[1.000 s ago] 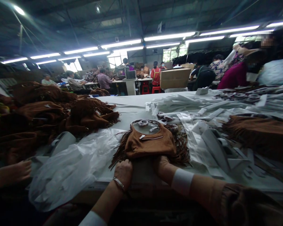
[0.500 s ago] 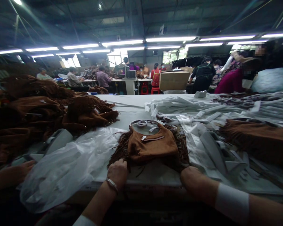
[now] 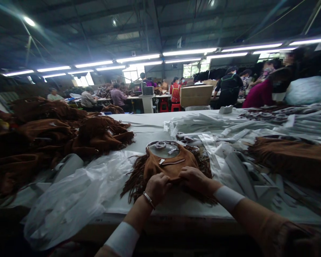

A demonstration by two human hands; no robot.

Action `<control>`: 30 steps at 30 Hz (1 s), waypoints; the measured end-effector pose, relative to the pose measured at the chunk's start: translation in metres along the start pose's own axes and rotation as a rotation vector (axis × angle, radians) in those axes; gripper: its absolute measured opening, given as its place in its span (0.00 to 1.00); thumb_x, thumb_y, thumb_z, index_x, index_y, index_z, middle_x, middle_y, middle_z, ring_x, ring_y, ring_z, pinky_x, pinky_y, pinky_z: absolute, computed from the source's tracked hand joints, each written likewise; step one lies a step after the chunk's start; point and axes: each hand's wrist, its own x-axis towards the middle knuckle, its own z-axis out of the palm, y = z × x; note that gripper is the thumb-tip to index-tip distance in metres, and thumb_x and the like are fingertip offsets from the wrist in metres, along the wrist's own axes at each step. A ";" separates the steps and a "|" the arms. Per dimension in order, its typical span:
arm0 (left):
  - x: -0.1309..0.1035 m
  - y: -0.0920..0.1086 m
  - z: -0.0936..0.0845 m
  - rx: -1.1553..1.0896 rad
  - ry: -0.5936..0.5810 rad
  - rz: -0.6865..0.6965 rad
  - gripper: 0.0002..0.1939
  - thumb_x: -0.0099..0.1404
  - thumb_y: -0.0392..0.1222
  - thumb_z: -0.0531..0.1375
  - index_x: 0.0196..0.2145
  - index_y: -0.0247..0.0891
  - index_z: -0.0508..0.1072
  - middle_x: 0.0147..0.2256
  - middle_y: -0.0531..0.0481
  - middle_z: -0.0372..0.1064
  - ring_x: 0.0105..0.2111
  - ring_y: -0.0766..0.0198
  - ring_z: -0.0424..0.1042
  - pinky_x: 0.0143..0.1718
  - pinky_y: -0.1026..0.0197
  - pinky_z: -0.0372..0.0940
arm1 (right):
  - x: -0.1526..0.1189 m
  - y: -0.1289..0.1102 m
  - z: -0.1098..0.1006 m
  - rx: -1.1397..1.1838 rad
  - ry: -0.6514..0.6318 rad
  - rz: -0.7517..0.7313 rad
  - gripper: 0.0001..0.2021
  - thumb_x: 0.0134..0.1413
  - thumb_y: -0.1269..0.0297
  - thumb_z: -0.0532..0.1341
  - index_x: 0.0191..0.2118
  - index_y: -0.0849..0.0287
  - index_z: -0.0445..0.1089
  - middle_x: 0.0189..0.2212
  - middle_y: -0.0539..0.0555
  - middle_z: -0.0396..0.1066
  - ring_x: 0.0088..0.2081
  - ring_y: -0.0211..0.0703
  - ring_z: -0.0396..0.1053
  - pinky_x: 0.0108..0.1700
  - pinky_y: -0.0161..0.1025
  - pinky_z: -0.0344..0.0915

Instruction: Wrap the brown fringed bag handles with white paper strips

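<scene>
A brown fringed bag (image 3: 173, 165) lies flat on the white table, with its patterned handle away from me and a zip and small white tag on its face. My left hand (image 3: 157, 185), with a silver bangle at the wrist, pinches the bag's near edge. To its right my right hand (image 3: 194, 179) has its fingers closed on the same edge. Dark fringe spreads out on both sides of the bag. A coiled patterned strip (image 3: 160, 145) sits inside the handle loop.
Brown bags (image 3: 96, 137) are heaped at the left, beside a clear plastic bag (image 3: 66, 200). White strips (image 3: 203, 123) and another brown bag (image 3: 289, 157) lie at the right. Beyond the table are a cardboard box (image 3: 195, 95) and several people at work.
Both hands have moved inward and away from me, from the fringe at the sides to the bag's near edge. Another person's hand at the far left is out of view.
</scene>
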 end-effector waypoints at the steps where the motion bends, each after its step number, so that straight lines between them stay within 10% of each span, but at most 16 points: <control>1: 0.003 -0.005 0.005 -0.006 -0.008 -0.040 0.11 0.69 0.46 0.56 0.40 0.40 0.75 0.40 0.46 0.72 0.40 0.59 0.72 0.43 0.60 0.65 | 0.000 0.004 0.003 0.031 0.023 0.017 0.07 0.57 0.61 0.65 0.36 0.60 0.74 0.36 0.54 0.73 0.38 0.43 0.70 0.39 0.35 0.60; 13: 0.060 -0.032 0.024 0.099 -0.233 -0.495 0.29 0.73 0.54 0.39 0.41 0.38 0.76 0.43 0.39 0.77 0.43 0.53 0.76 0.41 0.56 0.67 | 0.038 0.031 0.019 -0.057 -0.171 0.446 0.26 0.67 0.45 0.48 0.40 0.57 0.77 0.39 0.60 0.78 0.44 0.51 0.75 0.42 0.39 0.65; 21: 0.075 -0.038 0.037 0.203 -0.245 -0.536 0.26 0.73 0.53 0.44 0.44 0.34 0.76 0.44 0.35 0.75 0.44 0.50 0.76 0.41 0.55 0.68 | 0.074 0.056 0.043 -0.027 -0.292 0.495 0.27 0.66 0.47 0.50 0.43 0.65 0.78 0.41 0.65 0.77 0.45 0.54 0.75 0.43 0.40 0.68; 30: 0.063 -0.032 0.061 0.297 -0.183 -0.491 0.19 0.73 0.46 0.46 0.45 0.31 0.72 0.40 0.36 0.71 0.42 0.47 0.75 0.40 0.50 0.69 | 0.028 0.039 0.048 -0.115 -0.141 0.311 0.15 0.69 0.59 0.50 0.47 0.59 0.71 0.43 0.60 0.73 0.46 0.51 0.70 0.48 0.42 0.63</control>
